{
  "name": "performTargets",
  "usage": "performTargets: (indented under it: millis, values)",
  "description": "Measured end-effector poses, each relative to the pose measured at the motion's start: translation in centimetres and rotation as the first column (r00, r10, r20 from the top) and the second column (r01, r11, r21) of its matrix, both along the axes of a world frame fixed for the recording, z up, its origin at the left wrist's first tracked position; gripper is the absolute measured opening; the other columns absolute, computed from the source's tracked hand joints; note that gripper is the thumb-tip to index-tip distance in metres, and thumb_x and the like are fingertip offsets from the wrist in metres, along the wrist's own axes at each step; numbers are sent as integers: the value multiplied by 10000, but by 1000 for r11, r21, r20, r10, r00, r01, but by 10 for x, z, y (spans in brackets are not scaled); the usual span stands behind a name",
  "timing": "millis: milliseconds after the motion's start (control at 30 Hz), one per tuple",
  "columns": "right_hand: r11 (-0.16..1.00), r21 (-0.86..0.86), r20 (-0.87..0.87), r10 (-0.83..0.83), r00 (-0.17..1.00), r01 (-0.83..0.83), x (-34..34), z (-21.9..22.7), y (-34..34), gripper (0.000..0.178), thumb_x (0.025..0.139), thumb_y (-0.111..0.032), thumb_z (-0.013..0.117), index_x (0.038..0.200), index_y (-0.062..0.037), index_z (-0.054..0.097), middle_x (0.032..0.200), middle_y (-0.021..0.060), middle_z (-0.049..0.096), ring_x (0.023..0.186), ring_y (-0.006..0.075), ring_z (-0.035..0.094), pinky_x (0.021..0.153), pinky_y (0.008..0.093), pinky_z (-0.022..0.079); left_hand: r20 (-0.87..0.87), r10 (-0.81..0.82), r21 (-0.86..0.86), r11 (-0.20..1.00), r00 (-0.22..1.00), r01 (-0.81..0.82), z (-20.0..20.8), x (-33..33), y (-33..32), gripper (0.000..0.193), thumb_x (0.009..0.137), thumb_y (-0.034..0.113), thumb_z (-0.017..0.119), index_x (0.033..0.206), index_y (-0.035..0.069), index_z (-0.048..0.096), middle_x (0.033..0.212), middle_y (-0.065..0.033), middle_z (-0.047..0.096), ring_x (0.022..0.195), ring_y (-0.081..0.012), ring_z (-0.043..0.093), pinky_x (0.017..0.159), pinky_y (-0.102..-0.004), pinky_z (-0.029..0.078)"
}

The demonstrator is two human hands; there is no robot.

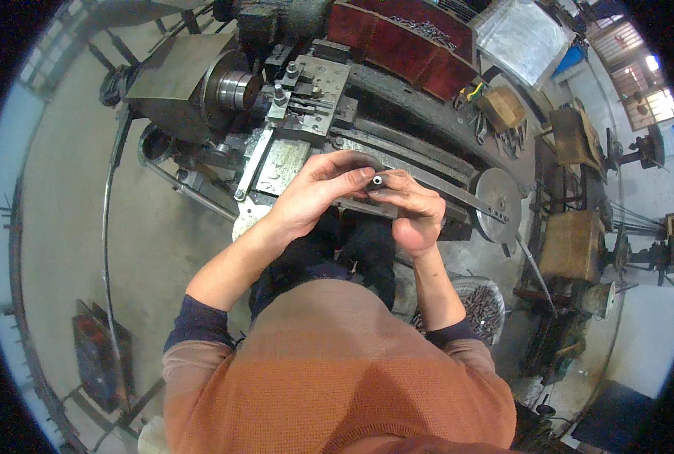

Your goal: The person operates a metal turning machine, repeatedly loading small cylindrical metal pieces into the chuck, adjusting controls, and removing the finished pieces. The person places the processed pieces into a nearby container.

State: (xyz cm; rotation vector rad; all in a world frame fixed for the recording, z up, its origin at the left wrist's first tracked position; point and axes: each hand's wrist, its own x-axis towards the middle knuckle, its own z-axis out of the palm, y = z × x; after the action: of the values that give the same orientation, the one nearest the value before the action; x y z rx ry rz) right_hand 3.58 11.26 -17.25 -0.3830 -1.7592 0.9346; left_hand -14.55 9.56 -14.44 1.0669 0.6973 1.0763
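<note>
A small metal tube-like piece [378, 181] is held up in front of me, its round bored end showing bright. My left hand [323, 188] is closed on it from the left, with the thumb at its side. From the right, the bent fingers of my right hand [414, 204] pinch it too. Most of the piece is hidden by the fingers, which look dark with grime. Just beyond my hands lies a metal lathe [285, 165]. Its round chuck [235, 89] is at the left, and a tool post [279, 97] stands on the carriage.
A red tray [397, 45] of small metal parts stands at the back. Near it are a wooden block [503, 107] and hand tools. A round disc [498, 206] sits at the lathe's right end. By my right elbow, a basket [482, 306] holds many small parts.
</note>
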Motion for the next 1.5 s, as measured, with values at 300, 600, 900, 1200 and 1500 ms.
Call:
performTargets:
  millis: [300, 600, 900, 1200, 1500]
  values:
    - [1000, 2, 14, -18, 1000, 18, 1, -2, 2, 582, 738, -500, 606, 916, 52, 655, 975, 182, 629, 925, 319, 579, 849, 392, 414, -4, 26, 0, 1000, 1000, -26, 2, 3, 0, 290, 858, 174, 579, 1082, -10, 555, 972, -57, 599, 903, -115, 555, 806, -263, 451]
    - [999, 31, 61, -32, 998, 30, 2, 4, 9, 560, 757, -491, 589, 918, 40, 658, 967, 177, 629, 911, 299, 592, 846, 368, 422, -73, 27, 14, 1000, 997, -26, -3, -11, 5, 265, 835, 154, 600, 1042, -10, 574, 926, -68, 620, 844, -123, 582, 772, -257, 460]
    - [991, -130, 47, 40, 998, -34, 2, 2, 13, 647, 704, -526, 611, 944, 74, 640, 969, 188, 620, 903, 292, 585, 852, 356, 415, -205, 129, 51, 991, 970, -121, 13, -21, -7, 265, 836, 132, 574, 1064, -4, 564, 969, -88, 616, 899, -163, 582, 780, -292, 468]
    - [849, -447, -263, 174, 949, -280, -9, 4, -4, 701, 673, -495, 678, 986, 128, 598, 1064, 212, 576, 967, 268, 559, 826, 335, 430, -44, 41, 87, 995, 998, -37, 6, -12, -5, 282, 843, 117, 590, 1097, -6, 580, 993, -62, 625, 887, -117, 581, 770, -253, 484]
    - [828, -469, -284, 188, 940, -307, -17, 12, -9, 423, 725, -236, 648, 982, 98, 610, 1041, 180, 603, 965, 263, 585, 827, 347, 466, -7, 69, 79, 995, 998, -68, 3, -18, -8, 218, 851, 130, 574, 1025, -1, 567, 955, -65, 625, 892, -130, 578, 793, -269, 455]
